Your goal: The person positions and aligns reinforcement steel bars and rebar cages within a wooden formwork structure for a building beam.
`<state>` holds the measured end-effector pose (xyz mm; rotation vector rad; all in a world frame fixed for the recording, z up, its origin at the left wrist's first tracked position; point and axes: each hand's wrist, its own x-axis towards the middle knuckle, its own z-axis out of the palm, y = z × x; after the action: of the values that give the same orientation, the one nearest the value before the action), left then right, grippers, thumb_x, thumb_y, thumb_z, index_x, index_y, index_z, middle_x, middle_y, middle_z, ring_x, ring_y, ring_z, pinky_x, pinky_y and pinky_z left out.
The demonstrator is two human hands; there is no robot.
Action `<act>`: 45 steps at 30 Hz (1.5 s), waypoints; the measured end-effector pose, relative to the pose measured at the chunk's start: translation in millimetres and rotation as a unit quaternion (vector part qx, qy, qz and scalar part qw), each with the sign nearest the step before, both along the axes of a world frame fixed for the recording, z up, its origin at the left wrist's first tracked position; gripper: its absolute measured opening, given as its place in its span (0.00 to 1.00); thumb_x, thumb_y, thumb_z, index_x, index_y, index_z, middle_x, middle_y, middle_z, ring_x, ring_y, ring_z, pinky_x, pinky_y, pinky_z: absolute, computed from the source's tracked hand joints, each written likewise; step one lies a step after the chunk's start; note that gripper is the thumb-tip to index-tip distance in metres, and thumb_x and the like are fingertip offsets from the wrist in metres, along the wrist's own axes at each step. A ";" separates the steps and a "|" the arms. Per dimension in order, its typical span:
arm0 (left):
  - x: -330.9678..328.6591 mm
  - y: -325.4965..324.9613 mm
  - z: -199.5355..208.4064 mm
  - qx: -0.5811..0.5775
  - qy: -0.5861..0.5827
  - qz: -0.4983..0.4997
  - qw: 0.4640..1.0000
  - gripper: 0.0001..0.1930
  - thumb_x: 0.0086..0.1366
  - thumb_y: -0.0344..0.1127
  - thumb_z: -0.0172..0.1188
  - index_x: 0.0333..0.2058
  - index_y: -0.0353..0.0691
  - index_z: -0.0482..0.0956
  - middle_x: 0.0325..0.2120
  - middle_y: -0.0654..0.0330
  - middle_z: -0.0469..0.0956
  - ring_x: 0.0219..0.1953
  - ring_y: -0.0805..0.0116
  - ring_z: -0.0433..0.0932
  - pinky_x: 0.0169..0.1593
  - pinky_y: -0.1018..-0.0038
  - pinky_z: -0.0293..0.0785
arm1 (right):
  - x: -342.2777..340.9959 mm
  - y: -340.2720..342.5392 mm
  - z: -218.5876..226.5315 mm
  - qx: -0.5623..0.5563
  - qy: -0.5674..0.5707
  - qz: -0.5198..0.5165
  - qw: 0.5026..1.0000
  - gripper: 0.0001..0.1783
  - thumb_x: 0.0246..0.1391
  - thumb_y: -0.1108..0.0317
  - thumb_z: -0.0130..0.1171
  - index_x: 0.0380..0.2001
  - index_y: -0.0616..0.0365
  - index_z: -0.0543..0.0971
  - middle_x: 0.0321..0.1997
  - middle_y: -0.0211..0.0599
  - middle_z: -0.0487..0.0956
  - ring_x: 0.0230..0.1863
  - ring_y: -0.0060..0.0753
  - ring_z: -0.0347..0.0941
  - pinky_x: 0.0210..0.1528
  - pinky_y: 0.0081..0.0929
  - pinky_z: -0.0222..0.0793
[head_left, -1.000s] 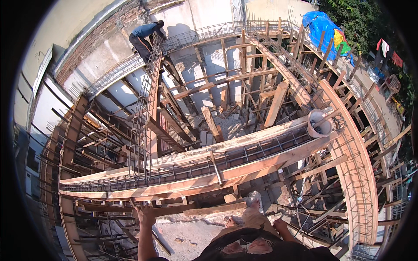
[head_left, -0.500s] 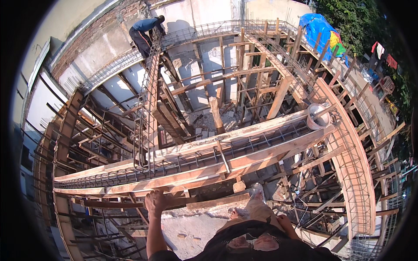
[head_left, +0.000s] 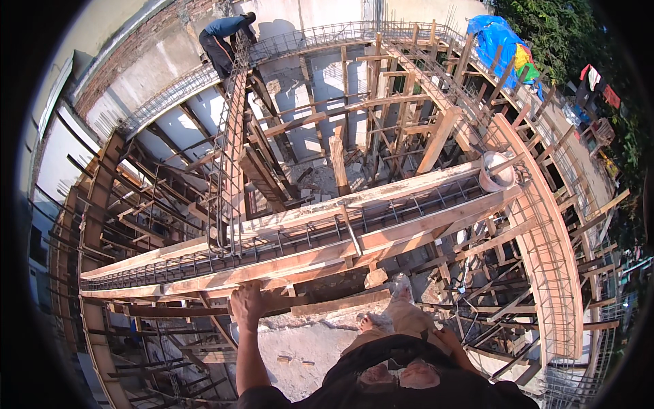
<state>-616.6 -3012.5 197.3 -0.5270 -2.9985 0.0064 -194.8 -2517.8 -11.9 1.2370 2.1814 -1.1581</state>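
Note:
My left hand [head_left: 247, 301] is closed round the lower edge of a wooden formwork beam [head_left: 300, 271], with its fingertips hidden behind the timber. Between that beam's side boards runs a cage of steel rebar [head_left: 310, 237]. On my right thigh, near the knee, rests my right hand [head_left: 446, 341]; its fingers are mostly hidden. Close to my left hand, a loose plank [head_left: 340, 303] lies just in front of my bare feet [head_left: 402, 292]. A short wooden crosspiece [head_left: 350, 230] spans the top of the form.
A pale bucket [head_left: 497, 174] sits at the beam's right end, where a curved form [head_left: 545, 266] meets it. At the far left, another person [head_left: 223, 42] bends over rebar. Timber props [head_left: 338, 163] stand in the deep gap beyond. A blue tarp [head_left: 492, 46] hangs at the far right.
The view has tilted slightly, so the scene sits a little higher. My left hand stays on the beam's edge, and my right hand remains on my thigh.

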 end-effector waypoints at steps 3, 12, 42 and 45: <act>-4.6 9.2 0.5 -0.021 -0.008 -0.025 0.999 0.12 0.49 0.43 0.69 0.32 0.48 0.82 0.26 0.58 0.82 0.33 0.58 0.82 0.37 0.62 0.76 | -4.2 0.9 16.2 -0.002 0.026 0.019 0.999 0.33 0.50 0.39 0.61 0.29 0.66 0.82 0.25 0.51 0.81 0.28 0.42 0.79 0.33 0.42 0.71; 6.9 24.7 11.3 -0.089 -0.001 0.003 0.996 0.13 0.50 0.44 0.68 0.29 0.42 0.81 0.24 0.51 0.82 0.29 0.52 0.82 0.34 0.59 0.76 | 3.3 -16.7 53.9 0.133 0.106 -0.069 0.983 0.33 0.52 0.43 0.62 0.54 0.55 0.78 0.49 0.59 0.78 0.57 0.51 0.73 0.60 0.42 0.69; 203.3 232.1 -237.3 0.270 -0.670 -0.305 0.620 0.19 0.69 0.40 0.47 0.52 0.39 0.77 0.52 0.50 0.77 0.55 0.60 0.75 0.60 0.64 0.65 | -4.0 62.2 78.1 -0.259 0.121 0.063 0.956 0.28 0.63 0.63 0.57 0.65 0.55 0.67 0.58 0.42 0.75 0.58 0.34 0.72 0.60 0.29 0.66; 204.1 230.3 -233.7 0.265 -0.670 -0.269 0.640 0.19 0.70 0.42 0.46 0.52 0.38 0.77 0.52 0.52 0.77 0.55 0.61 0.75 0.60 0.63 0.65 | -8.4 63.4 77.4 -0.264 0.094 0.057 0.958 0.29 0.63 0.62 0.57 0.66 0.55 0.66 0.59 0.42 0.74 0.58 0.34 0.72 0.61 0.29 0.65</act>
<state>-412.5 -2782.2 -36.4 -1.9595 -3.3165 -2.0891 -203.2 -2454.4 65.5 0.7877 1.8470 -1.7171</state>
